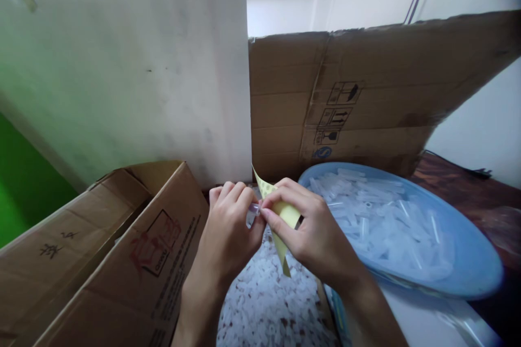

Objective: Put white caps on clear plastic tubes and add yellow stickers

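Observation:
My left hand (pixel 230 227) is closed in a pinch round a small clear plastic tube (pixel 254 208), held level in front of me. Against the tube's right end press the thumb and forefinger of my right hand (pixel 311 222). A yellow sheet of small round stickers (pixel 290 213), bent and curling, is held in that same right hand. Whether a sticker sits between the fingertips is too small to tell. Beneath both hands lies a mass of small whitish plastic pieces (pixel 272 298) with dark specks among them.
On the right stands a blue oval basin (pixel 484 265) heaped with clear plastic tubes (pixel 374 211). An open cardboard box (pixel 163 249) with red print is close on the left. A white panel (pixel 134 76) and a large cardboard sheet (pixel 366 81) stand upright behind.

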The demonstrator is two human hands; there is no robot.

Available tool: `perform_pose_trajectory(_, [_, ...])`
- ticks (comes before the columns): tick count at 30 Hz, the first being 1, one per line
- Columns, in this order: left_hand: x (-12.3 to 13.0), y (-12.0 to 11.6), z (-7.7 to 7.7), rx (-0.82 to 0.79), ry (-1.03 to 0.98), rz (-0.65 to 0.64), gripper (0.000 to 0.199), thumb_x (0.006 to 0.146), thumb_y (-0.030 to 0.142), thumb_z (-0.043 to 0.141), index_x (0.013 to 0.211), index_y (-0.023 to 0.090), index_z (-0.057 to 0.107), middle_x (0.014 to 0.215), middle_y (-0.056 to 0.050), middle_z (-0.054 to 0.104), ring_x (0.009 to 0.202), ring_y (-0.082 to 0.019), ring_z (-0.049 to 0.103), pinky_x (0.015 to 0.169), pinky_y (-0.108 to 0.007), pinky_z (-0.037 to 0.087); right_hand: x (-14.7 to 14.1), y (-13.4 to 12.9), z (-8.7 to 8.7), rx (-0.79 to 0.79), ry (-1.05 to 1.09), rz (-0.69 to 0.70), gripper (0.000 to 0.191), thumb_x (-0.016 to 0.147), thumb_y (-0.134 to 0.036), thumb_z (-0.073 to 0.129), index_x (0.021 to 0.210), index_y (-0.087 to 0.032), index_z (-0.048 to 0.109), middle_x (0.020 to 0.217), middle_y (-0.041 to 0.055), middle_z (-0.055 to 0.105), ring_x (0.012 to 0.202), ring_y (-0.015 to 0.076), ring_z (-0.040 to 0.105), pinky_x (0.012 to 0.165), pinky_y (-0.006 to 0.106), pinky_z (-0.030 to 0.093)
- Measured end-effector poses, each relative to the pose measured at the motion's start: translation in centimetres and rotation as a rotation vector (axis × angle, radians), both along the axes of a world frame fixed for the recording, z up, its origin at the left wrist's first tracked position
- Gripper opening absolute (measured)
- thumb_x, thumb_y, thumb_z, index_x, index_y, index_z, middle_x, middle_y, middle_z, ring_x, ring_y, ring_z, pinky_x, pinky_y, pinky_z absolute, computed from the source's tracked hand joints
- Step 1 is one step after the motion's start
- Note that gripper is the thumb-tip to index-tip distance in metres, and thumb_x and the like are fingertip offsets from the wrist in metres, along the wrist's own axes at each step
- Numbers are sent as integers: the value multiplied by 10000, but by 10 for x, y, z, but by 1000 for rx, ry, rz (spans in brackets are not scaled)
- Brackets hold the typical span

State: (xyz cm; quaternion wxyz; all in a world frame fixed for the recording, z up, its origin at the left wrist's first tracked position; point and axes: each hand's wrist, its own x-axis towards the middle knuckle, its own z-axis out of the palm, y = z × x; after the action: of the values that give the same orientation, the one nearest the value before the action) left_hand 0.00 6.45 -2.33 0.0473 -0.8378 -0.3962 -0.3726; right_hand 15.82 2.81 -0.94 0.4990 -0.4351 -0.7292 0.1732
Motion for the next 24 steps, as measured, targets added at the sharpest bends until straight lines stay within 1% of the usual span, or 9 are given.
perform_pose_trajectory(9, [1, -2, 1, 7, 10, 18, 171, 894, 113, 561, 777, 201, 472, 819, -33, 569, 835, -223, 492, 816, -399, 362, -1, 2, 0, 1, -11, -19, 131, 923, -111, 620, 822, -195, 627, 898, -8, 614, 847, 130, 602, 782, 283, 468])
perform_pose_trajectory(16, [4, -4, 2, 31, -10, 34, 161, 884, 90, 564, 784, 195, 494, 820, -23, 575, 831, -217, 494, 828, -398, 359, 2, 3, 0, -17, -2, -43, 99, 911, -138, 639, 829, -193, 655, 890, -11, 633, 850, 134, 611, 776, 281, 465])
perform_pose_trajectory(21, [5, -4, 2, 42, -24, 19, 159, 880, 89, 575, 783, 189, 499, 813, -20, 555, 827, -212, 489, 823, -392, 356, 6, 3, 0, -45, 7, -51, 47, 900, -176, 669, 859, -200, 670, 916, -16, 652, 878, 141, 627, 801, 279, 465])
perform_pose_trajectory(24, [6, -5, 3, 24, -74, -2, 150, 920, 124, 573, 802, 186, 504, 822, -16, 554, 827, -206, 493, 822, -386, 351, 9, 1, 1, -30, 32, -33, 75, 941, -210, 652, 869, -205, 669, 917, -21, 651, 885, 133, 624, 813, 265, 458])
